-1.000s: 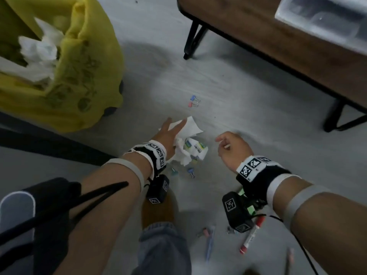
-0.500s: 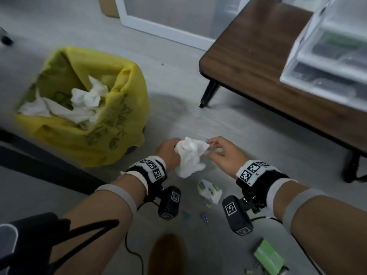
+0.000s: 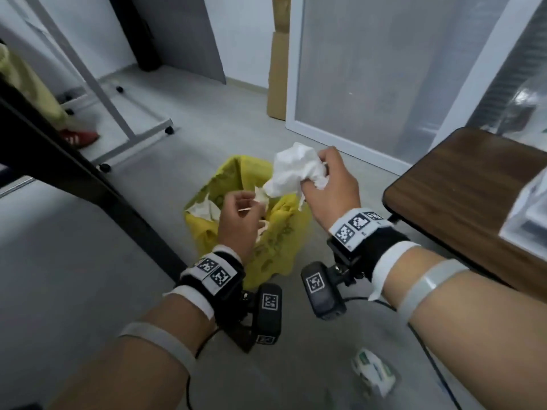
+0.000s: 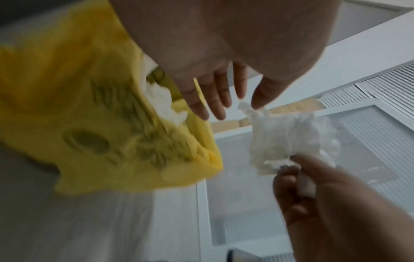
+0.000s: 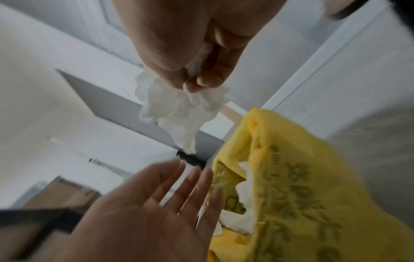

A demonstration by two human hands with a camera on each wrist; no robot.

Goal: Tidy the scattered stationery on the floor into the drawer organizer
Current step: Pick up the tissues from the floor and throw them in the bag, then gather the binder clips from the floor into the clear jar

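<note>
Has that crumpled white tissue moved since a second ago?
Yes. The crumpled tissue was on the floor among the clips; now the right hand holds it up over the yellow bin bag, left hand open beside it.

Right hand (image 5: pixel 190 53): thumb and fingers pinch a crumpled white tissue (image 5: pixel 179 109) hanging below.
Left hand (image 5: pixel 143 209): palm up, fingers straight and spread, holding nothing.
Yellow bag (image 5: pixel 291 195): lower right, white tissues (image 5: pixel 244 196) inside.

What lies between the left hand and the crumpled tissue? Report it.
Nothing. In the right wrist view, the open left hand sits just below the crumpled tissue pinched by the right hand, a bare gap between.
</note>
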